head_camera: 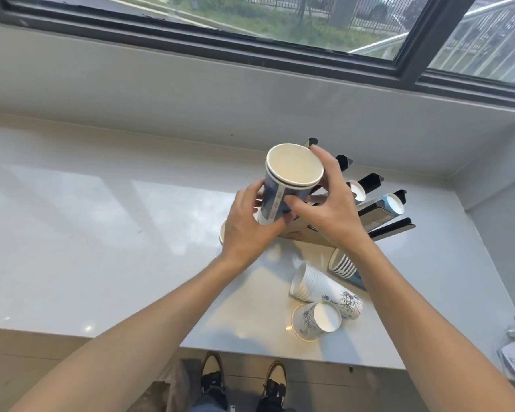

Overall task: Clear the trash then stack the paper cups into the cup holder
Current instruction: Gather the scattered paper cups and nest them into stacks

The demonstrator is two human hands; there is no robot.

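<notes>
On the left, the white bench (72,218) lies bare under the window. Toward the middle, the left hand (250,224) wraps the lower body of a short nest of blue-printed paper cups (286,185), mouth tipped up toward the camera; two rims show at its top. The right hand (330,209) closes on the same nest from the other side, fingers curled over the rim, thumb across the wall. Both hands thus hold it above the near end of the cup holder (381,215), a rack of dark slanted rails fanning to the right, with a couple of cups already lodged between them.

Below the right forearm, near the bench's front edge, more cups lie on their sides: a blue-striped nested stack (342,264), a white nested stack (312,283), and a loose single cup (317,321) touching it.

No trash shows on the bench, so that step looks done; stacking is in hand. Next, the held nest probably wants tilting to match a free slot and sliding in without jostling the rails, then the fallen stacks gathered.
</notes>
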